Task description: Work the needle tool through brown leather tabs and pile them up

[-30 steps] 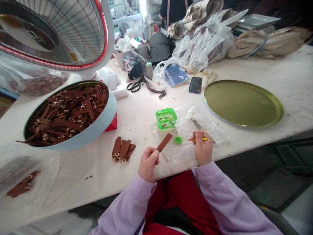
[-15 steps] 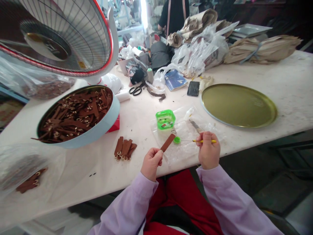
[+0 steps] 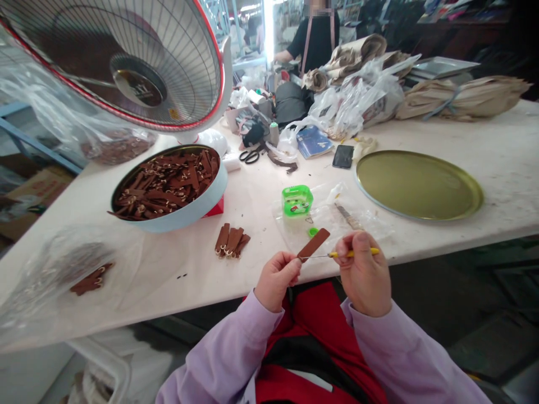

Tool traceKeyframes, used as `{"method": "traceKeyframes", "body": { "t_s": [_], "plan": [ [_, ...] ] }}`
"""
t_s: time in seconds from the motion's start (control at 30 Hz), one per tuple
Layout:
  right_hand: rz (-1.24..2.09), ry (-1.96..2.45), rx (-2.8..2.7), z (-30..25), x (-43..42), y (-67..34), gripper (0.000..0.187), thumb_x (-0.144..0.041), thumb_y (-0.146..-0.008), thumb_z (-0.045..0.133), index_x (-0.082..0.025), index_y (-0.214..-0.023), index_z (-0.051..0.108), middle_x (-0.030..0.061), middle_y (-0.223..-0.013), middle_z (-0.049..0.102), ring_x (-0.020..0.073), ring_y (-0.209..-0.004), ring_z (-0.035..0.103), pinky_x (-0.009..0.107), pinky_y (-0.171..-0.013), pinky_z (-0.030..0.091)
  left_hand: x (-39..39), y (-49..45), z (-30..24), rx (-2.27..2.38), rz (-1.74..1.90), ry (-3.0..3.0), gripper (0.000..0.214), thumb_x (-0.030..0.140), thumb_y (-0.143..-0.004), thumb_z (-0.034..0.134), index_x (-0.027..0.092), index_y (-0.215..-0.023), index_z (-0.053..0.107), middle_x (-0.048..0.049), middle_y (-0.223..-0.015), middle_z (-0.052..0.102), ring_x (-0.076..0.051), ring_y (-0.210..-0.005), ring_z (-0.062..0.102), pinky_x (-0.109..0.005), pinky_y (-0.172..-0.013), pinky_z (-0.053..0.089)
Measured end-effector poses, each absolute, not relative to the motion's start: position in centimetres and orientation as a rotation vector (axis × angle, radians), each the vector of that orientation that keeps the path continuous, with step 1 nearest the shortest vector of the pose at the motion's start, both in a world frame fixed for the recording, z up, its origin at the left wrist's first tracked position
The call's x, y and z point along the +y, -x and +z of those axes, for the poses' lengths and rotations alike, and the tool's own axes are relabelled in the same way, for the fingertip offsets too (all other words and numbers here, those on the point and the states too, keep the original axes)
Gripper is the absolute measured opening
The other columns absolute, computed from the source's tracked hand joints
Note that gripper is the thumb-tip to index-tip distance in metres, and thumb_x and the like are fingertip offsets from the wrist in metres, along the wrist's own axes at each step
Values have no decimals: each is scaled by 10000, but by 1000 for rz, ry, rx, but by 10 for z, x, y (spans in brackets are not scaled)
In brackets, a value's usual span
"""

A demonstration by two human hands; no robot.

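Near six o'clock in the head view, the left hand (image 3: 275, 280) pinches a brown strip (image 3: 315, 244) by its lower end, the free end pointing to two o'clock. At four o'clock, the right hand (image 3: 367, 276) grips a yellow-handled tool (image 3: 336, 254), its thin tip at the strip's pinched end; whether they touch is unclear. A steady pinch and light, slow strokes would probably serve best. The strip looks flat, narrow, straight-edged and plain.
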State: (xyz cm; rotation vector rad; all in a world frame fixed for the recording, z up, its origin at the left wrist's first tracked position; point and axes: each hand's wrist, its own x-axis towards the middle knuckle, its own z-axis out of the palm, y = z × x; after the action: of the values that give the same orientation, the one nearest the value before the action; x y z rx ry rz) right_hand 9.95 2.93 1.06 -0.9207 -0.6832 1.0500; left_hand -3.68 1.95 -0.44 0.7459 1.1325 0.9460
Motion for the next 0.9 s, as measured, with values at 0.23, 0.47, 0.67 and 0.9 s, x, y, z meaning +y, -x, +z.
{"method": "traceKeyframes", "body": {
  "t_s": [0.23, 0.47, 0.67, 0.9],
  "plan": [
    [903, 919, -719, 19, 12, -112, 298, -433, -844, 478, -190, -689, 548, -46, -552, 461, 80, -512, 422, 217, -511, 354, 7, 44, -2, 1183, 1054, -746, 142, 274, -641, 534, 171, -619, 439, 83, -450, 383, -40, -416, 304, -189, -450, 224],
    [1067, 1239, -1398, 15, -7, -99, 255, -400, -849, 459, -183, -742, 539, -23, -604, 496, 106, -533, 438, 239, -507, 351, -9, 45, 14, 1152, 1072, -900, 156, 301, -656, 553, 169, -667, 470, 71, -500, 414, -53, -457, 339, -202, -479, 267],
    [1283, 1182, -1524, 18, 0, -85, 243, -371, -820, 469, -176, -690, 536, -38, -559, 446, 95, -498, 399, 226, -468, 332, -13, 58, 25, 1188, 1042, -1011, 155, 264, -636, 572, 166, -669, 456, 48, -537, 461, -67, -502, 388, -208, -505, 303],
    [1397, 1199, -1562, 10, 7, -61, 118, -272, -694, 558, -160, -678, 587, -9, -601, 560, 128, -565, 503, 237, -521, 408, -14, 73, 18, 1274, 1056, -1133, 109, 236, -634, 538, 163, -639, 456, 49, -539, 424, -67, -502, 352, -204, -486, 286]
  ]
}}
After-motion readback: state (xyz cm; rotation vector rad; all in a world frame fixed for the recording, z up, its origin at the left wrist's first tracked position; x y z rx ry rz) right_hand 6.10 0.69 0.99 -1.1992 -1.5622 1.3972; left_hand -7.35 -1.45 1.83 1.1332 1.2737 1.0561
